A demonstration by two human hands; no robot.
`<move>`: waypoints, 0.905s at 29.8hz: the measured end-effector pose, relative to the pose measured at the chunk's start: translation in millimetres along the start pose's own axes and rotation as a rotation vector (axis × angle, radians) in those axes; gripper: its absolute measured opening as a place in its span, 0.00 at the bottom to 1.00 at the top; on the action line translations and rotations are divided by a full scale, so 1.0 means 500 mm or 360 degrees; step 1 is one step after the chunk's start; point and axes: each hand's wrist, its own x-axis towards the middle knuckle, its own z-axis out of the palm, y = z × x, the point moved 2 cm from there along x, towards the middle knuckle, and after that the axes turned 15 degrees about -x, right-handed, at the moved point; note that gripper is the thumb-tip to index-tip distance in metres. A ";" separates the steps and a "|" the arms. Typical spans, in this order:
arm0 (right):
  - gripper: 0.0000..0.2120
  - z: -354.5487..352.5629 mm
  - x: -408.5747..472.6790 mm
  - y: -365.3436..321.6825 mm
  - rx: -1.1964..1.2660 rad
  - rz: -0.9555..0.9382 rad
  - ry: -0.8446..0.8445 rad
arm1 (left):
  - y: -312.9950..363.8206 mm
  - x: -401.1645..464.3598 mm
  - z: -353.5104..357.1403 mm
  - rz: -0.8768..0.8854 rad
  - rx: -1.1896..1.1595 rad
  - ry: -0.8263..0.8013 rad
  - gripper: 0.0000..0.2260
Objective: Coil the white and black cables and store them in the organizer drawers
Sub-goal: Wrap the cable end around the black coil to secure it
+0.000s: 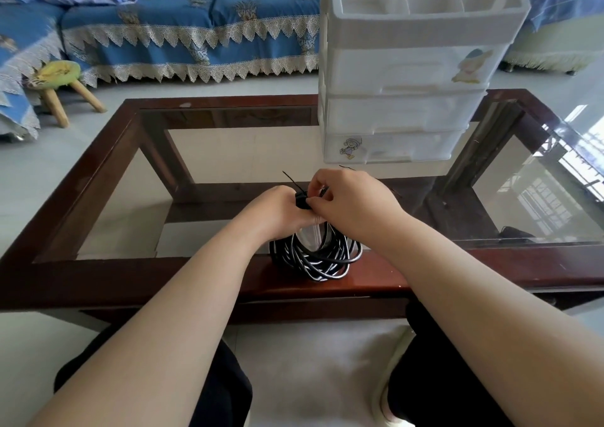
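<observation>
A black cable (322, 260) hangs in a coil of several loops over the near wooden edge of the table. My left hand (281, 212) grips the top of the coil. My right hand (351, 199) pinches a thin black tie (294, 182) at the coil's top, where a small black block shows between my fingers. The tie's loose end sticks up to the left. The white plastic organizer (408, 67) with three shut drawers stands behind my hands at the table's far side. No white cable is visible on the table.
The glass-topped coffee table (108, 178) has a dark wooden frame. A blue sofa with lace trim (189, 31) runs along the back. A small green stool (60, 76) stands at the left. A dark object (516, 232) lies under the glass at the right.
</observation>
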 end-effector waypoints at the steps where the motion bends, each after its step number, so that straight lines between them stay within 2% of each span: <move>1: 0.06 0.000 -0.002 -0.002 -0.0008 -0.0006 0.0020 | -0.001 0.002 0.000 -0.0002 0.0007 -0.0009 0.24; 5: 0.09 0.011 -0.004 -0.007 -0.0136 -0.0042 0.0114 | 0.001 0.004 -0.005 -0.0001 0.0076 -0.0003 0.20; 9: 0.11 0.010 -0.007 -0.007 -0.0292 -0.0104 0.0064 | 0.011 -0.006 -0.007 0.0009 0.0078 -0.0055 0.17; 15: 0.10 0.003 -0.022 -0.017 -0.0121 -0.0133 0.0104 | 0.009 -0.004 -0.013 -0.0043 0.0113 -0.0085 0.15; 19: 0.08 0.001 -0.019 -0.011 -0.0068 -0.0084 0.0133 | 0.002 -0.012 -0.010 -0.0078 -0.0047 -0.0152 0.18; 27: 0.03 0.008 -0.006 0.015 0.0157 -0.0154 -0.0081 | 0.001 -0.017 -0.011 -0.0097 -0.0055 -0.0216 0.22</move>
